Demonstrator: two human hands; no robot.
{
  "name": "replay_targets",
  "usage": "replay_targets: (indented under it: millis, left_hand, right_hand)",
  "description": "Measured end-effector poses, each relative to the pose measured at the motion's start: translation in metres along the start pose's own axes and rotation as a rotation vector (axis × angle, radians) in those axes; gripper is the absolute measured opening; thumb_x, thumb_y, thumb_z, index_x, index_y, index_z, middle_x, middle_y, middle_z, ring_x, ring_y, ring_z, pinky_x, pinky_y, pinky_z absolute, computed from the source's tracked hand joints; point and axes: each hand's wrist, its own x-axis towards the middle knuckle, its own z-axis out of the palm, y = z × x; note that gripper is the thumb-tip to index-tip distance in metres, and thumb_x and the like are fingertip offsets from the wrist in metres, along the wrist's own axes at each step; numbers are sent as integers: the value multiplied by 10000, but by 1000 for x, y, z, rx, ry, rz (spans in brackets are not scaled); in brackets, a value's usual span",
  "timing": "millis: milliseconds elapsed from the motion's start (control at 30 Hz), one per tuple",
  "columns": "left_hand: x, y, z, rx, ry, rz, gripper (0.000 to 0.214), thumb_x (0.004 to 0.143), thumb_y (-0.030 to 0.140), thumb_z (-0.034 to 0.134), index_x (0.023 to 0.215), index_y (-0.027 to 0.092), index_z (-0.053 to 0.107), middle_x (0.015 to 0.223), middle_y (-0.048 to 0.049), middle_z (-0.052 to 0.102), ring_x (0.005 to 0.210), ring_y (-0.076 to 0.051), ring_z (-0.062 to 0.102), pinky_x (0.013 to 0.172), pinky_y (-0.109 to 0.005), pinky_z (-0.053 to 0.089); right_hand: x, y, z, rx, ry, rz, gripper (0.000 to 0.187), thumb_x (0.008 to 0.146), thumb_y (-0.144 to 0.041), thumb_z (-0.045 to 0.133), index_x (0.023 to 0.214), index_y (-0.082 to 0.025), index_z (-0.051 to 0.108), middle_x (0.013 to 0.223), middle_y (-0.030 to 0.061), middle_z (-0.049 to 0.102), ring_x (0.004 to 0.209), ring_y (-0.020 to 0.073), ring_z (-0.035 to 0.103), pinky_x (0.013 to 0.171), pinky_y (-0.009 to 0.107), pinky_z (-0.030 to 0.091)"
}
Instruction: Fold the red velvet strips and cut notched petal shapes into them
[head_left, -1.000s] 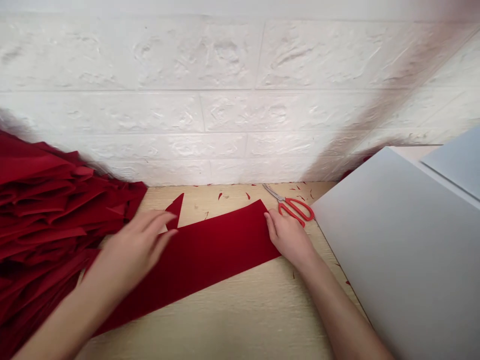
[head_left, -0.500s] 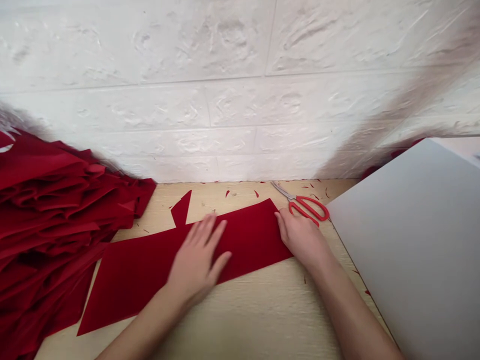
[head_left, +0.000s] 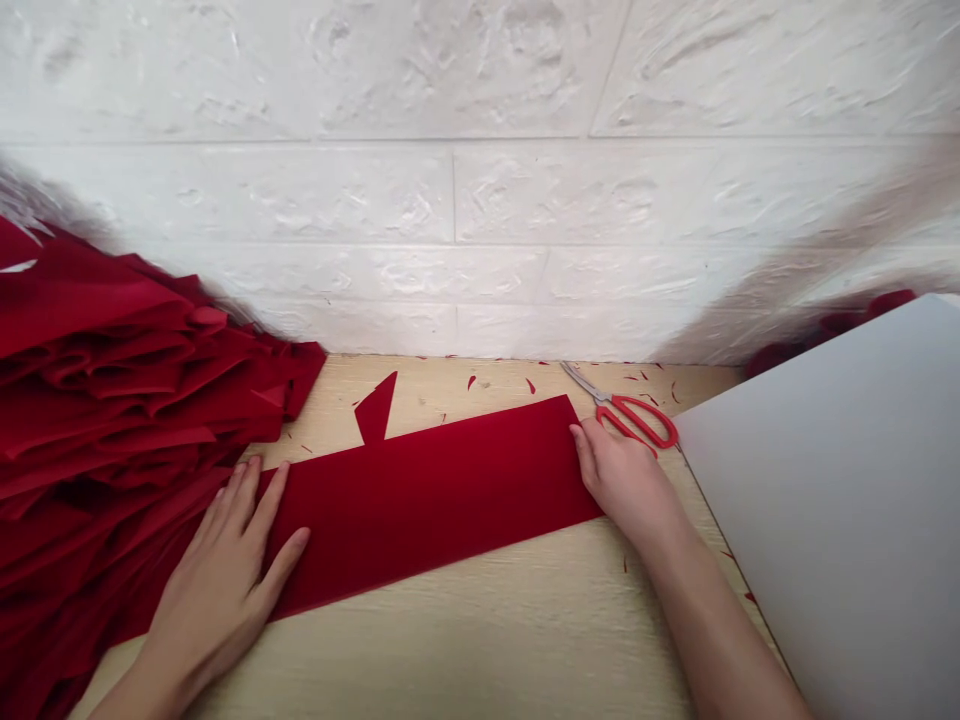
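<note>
One open left hand (head_left: 225,575) slid leftward, likely flattening red cloth (head_left: 442,495). Your right hand (head_left: 631,482) pinches the end nearest the table's back edge (head_left: 499,361).

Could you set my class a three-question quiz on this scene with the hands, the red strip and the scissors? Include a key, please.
1. True or false: the scissors lie nearer the left hand than the right hand.

2. What is the left hand resting on?
A) the grey-white panel
B) the red strip
C) the scissors

3. Short answer: where is the pointed red scrap in relation to the red strip?

Key
1. False; they lie just beyond the right hand.
2. B.
3. At its far edge, on the side towards the wall.
</note>
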Motion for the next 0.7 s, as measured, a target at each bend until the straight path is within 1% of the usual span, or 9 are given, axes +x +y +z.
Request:
replay_targets:
  millis: [67, 167, 233, 333, 400, 467, 600, 633, 700]
  left_hand:
    - [1, 1, -1, 1, -1, -4, 774, 977, 516, 310, 1614, 201, 1, 1694, -150, -46, 1532, -415, 167, 1193, -624, 290]
    - [0, -3, -2, 0, -10, 2, 802, 959, 545, 341, 1615, 209, 25, 1695, -141, -57, 1524, -434, 179, 1181, -632, 309]
    - [-4, -8, -1, 9, -12, 19, 818, 946, 559, 362, 1616, 198, 61, 1694, -148, -37, 1519, -445, 184, 1171, -635, 324]
    - [-9, -16, 0, 35, -8, 44, 866, 931, 573, 377, 1612, 137, 66, 1683, -198, -2, 1511, -466, 180, 1157, -648, 337]
    - [-10, -17, 1, 43, -18, 44, 893, 927, 570, 380, 1608, 113, 28, 1675, -225, 26, 1506, -466, 197, 1152, -646, 348]
    - [-10, -16, 0, 53, -20, 29, 919, 922, 567, 386, 1605, 122, -38, 1670, -233, 62, 1493, -466, 239, 1142, -642, 367]
    - [-9, -13, -1, 111, 25, -2, 1001, 894, 600, 392, 1581, 132, -167, 1648, -250, 175, 1434, -496, 354, 1105, -662, 404]
    - [-9, -13, -2, 121, 23, -1, 1010, 892, 605, 387, 1579, 113, -165, 1637, -266, 196, 1424, -500, 368, 1102, -661, 407]
    - [-10, -15, -1, 116, 4, 3, 1003, 895, 608, 370, 1584, 48, -97, 1620, -308, 204, 1431, -500, 356, 1111, -654, 396]
  right_hand:
    - [-1, -1, -1, 1, -7, 6, 322, 1018, -279, 364, 878, -155, 626, 690, 99, 657, 561, 212, 565, 505, 303, 243]
    - [-1, -2, -2, -12, -8, 4, 323, 1021, -272, 365, 884, -148, 630, 721, 113, 674, 593, 225, 592, 508, 305, 256]
    - [-1, -3, -3, -28, -3, -1, 330, 1025, -270, 361, 894, -144, 637, 722, 116, 680, 599, 231, 602, 510, 309, 257]
    - [-1, -5, -3, -66, -4, 3, 338, 1027, -266, 358, 916, -140, 651, 702, 118, 684, 584, 235, 607, 508, 314, 261]
    - [-2, -6, -4, -94, -15, 14, 340, 1027, -268, 361, 930, -137, 660, 693, 121, 689, 578, 238, 613, 505, 314, 263]
    - [-3, -8, -6, -105, -29, 15, 337, 1029, -268, 367, 945, -137, 666, 705, 123, 701, 592, 239, 629, 506, 311, 269]
    - [-6, -9, -11, -87, -31, 12, 327, 1030, -257, 369, 958, -151, 670, 735, 115, 717, 607, 229, 650, 511, 303, 299]
    - [-6, -9, -11, -79, -31, 18, 325, 1030, -256, 370, 957, -152, 670, 736, 115, 715, 607, 230, 652, 512, 305, 309]
    - [-7, -10, -12, -56, -35, 37, 323, 1031, -260, 375, 964, -148, 670, 741, 120, 710, 619, 241, 662, 522, 314, 334]
